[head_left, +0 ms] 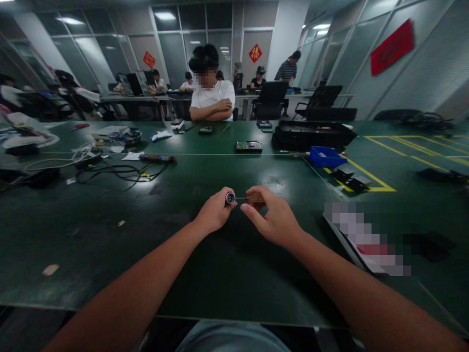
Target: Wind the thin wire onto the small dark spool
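At centre frame, the left hand [216, 211] had its fingers wrapped around a dark cylinder [230, 198]; the right hand's [274, 215] fingers curled about a thin-shafted tool [247, 198], thumb apart. Right of centre stood a blue tray [327, 158], then a black case [311, 139], contents unclear. Upper centre, a red sign [255, 53] read "福".

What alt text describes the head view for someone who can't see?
The left hand holds a dark silver-ended cylinder and the right hand a slim reddish tool with a thin shaft, above a green table. Opposite, a person in a white T-shirt, arms folded.
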{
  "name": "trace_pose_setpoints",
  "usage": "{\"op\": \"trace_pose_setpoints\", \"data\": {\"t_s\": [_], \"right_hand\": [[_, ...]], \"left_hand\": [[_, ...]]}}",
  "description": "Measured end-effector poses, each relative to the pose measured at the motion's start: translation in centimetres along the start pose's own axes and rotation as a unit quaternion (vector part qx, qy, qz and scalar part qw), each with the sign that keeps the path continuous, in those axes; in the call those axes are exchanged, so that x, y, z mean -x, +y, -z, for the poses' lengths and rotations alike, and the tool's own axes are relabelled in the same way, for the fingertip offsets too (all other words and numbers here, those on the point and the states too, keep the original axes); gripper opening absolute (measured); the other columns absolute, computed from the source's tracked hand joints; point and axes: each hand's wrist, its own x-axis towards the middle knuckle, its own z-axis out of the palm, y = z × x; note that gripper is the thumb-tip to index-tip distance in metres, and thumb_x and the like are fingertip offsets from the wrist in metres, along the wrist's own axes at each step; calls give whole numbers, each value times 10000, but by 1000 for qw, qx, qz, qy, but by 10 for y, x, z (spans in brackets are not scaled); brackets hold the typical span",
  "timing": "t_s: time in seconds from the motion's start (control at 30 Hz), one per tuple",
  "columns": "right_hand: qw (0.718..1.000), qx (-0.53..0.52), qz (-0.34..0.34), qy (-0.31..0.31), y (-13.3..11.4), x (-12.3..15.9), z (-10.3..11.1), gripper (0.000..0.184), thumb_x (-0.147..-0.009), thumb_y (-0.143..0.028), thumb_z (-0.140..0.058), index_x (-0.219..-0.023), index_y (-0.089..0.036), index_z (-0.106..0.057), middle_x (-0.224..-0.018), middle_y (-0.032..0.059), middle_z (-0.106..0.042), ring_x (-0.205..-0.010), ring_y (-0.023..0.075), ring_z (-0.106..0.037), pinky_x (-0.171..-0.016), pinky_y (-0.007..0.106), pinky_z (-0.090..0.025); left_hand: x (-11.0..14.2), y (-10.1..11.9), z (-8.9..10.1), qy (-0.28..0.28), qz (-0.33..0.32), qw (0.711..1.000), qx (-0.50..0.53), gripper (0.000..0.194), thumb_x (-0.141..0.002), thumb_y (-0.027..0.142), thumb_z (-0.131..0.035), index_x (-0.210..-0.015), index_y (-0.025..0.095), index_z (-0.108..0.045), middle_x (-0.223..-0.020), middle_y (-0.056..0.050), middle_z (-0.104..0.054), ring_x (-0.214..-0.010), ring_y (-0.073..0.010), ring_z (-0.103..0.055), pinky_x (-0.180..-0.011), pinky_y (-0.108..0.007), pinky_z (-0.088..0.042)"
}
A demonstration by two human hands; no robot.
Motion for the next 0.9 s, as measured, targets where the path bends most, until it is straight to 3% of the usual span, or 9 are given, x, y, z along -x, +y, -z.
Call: {"op": "trace_pose_setpoints", "data": {"t_s": [0.17,0.33,0.43,0.53,0.63,0.77,0.9], "right_hand": [[998,44,-26,20,2,-4,2,290,-970,-442,-489,-985,-241,-697,-747,14,-735,-656,176,-681,-607,294,-452],[998,62,-19,20,1,-3,-1,275,-976,-419,-489,-1054,-249,-689,-745,11,-727,-610,168,-653,-592,295,-436],[998,61,-8,22,1,-2,-2,235,-969,-333,-489,-1122,-219,-627,-847,39,-722,-700,185,-658,-639,309,-456],[998,55,29,15,0,-2,0,170,-961,-265,-471,-1039,-203,-609,-933,70,-689,-834,206,-644,-733,336,-475],[999,35,38,17,0,0,1,169,-973,-274,-452,-1031,-215,-599,-923,66,-671,-846,209,-628,-760,358,-473],[990,-102,-29,98,5,1,-7,198,-963,-323,-500,-1123,-219,-553,-931,59,-669,-861,204,-659,-776,359,-503],[942,-283,-127,131,16,-6,-16,221,-910,-413,-584,-955,-199,-612,-856,43,-667,-793,184,-663,-771,357,-539]], "left_hand": [[0,2,0,-3,9,1000,2,161,-896,284,-565,-1045,226,-540,-931,-17,-637,-807,-166,-575,-698,-281,-393],[1,1,0,-2,3,1000,7,159,-899,281,-562,-1046,222,-540,-946,-18,-637,-817,-166,-572,-702,-286,-392],[1,1,1,3,3,1000,8,166,-892,259,-571,-1050,225,-532,-944,-15,-636,-825,-169,-574,-707,-289,-393],[1,1,2,6,3,1000,10,159,-891,245,-569,-1043,226,-526,-937,-12,-633,-823,-169,-574,-706,-291,-394],[1,1,2,0,4,1000,5,163,-891,244,-572,-1046,228,-527,-936,-12,-632,-819,-171,-574,-706,-293,-397],[1,3,0,-4,-5,1000,4,164,-894,245,-575,-1050,233,-525,-933,-8,-635,-809,-168,-578,-697,-289,-398],[0,4,1,17,-7,1000,-8,160,-899,243,-570,-1051,226,-523,-966,-24,-640,-836,-174,-585,-711,-291,-409]]}}
